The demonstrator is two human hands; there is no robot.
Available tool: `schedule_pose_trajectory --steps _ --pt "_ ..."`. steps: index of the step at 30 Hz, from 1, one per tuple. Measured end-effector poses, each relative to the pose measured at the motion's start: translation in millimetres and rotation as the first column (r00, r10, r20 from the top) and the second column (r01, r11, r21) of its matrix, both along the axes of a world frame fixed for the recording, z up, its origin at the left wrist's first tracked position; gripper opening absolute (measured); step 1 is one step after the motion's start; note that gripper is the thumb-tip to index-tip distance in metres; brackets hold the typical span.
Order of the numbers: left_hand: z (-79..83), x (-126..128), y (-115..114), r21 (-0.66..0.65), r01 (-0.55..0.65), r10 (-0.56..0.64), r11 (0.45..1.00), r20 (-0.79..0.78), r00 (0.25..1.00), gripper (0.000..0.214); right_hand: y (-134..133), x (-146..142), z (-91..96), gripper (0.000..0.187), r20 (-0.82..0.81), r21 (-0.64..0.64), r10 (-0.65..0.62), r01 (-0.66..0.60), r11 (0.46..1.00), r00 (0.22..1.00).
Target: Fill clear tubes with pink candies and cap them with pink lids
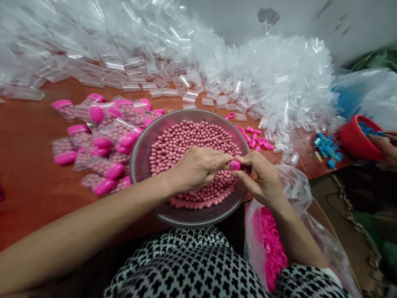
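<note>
Over the right side of a grey metal bowl (pixel 141 207) full of round pink beads (pixel 195 136), my two hands meet at a bright pink plastic cap (pixel 235 165). My right hand (pixel 263 178) pinches the cap between thumb and forefinger. My left hand (pixel 203 167) is closed, knuckles up, its fingertips against the cap's left side; whatever lies inside that hand is hidden. Left of the bowl is a heap of clear plastic cases filled with pink beads and closed with pink caps (pixel 105 186). Several loose pink caps (pixel 252 136) lie right of the bowl.
Clear empty plastic sleeves (pixel 130 74) are piled along the back of the red-brown table (pixel 27 174). A plastic bag of pink caps (pixel 271 248) sits beside my lap. At right, another person's hand (pixel 386 147) is at a red bowl (pixel 353 138) near blue caps (pixel 328 147).
</note>
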State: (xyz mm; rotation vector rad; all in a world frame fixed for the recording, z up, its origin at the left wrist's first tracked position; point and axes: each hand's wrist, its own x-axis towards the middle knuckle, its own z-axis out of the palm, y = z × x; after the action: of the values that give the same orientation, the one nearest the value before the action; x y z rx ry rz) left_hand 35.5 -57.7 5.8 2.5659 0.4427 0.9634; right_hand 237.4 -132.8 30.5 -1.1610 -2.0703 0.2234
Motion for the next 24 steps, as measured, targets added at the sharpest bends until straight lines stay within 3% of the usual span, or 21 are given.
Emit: schedule_pose_trajectory --steps 6,10,13,16,18,20,22,24 --pt "-2.2 0.4 -4.3 0.000 -0.026 0.026 1.000 0.057 0.998 0.027 1.3 -5.5 0.1 0.015 -0.012 0.015 0.002 -0.002 1.000 1.000" --pt "-7.1 1.0 -2.5 0.003 -0.046 0.046 0.999 0.063 0.997 0.025 10.7 -3.8 1.4 0.018 0.042 0.023 0.090 -0.091 0.996 0.995" --pt "-7.3 -2.0 0.4 -0.082 -0.064 0.067 0.995 0.028 0.997 0.021 18.0 -5.5 2.6 0.024 0.129 0.068 0.144 -0.153 0.986 0.981" --pt "0.8 -2.9 -1.6 -0.266 -0.065 0.074 0.962 0.025 0.997 0.022 20.2 -11.1 3.0 0.035 0.197 0.206 0.092 -0.133 0.970 0.976" --pt "5.6 0.4 -2.6 -0.460 -0.066 0.108 0.885 0.064 0.992 0.024 24.5 -15.6 -2.4 0.041 0.188 0.281 0.036 -0.088 0.956 0.982" --pt "7.1 5.5 0.5 -0.680 -0.019 0.175 0.733 0.161 0.971 0.023 35.3 -21.2 -12.8 0.044 0.117 0.368 0.002 -0.046 0.929 0.993" --pt "7.1 9.4 6.3 -0.820 0.078 0.266 0.568 0.272 0.925 0.022 49.6 -28.2 -24.3 0.043 -0.043 0.410 -0.051 0.064 0.910 0.998" --pt "7.6 10.3 10.1 -0.860 0.099 0.352 0.500 0.307 0.884 0.027 59.9 -35.4 -33.6 0.035 -0.281 0.268 -0.100 0.178 0.947 0.954"
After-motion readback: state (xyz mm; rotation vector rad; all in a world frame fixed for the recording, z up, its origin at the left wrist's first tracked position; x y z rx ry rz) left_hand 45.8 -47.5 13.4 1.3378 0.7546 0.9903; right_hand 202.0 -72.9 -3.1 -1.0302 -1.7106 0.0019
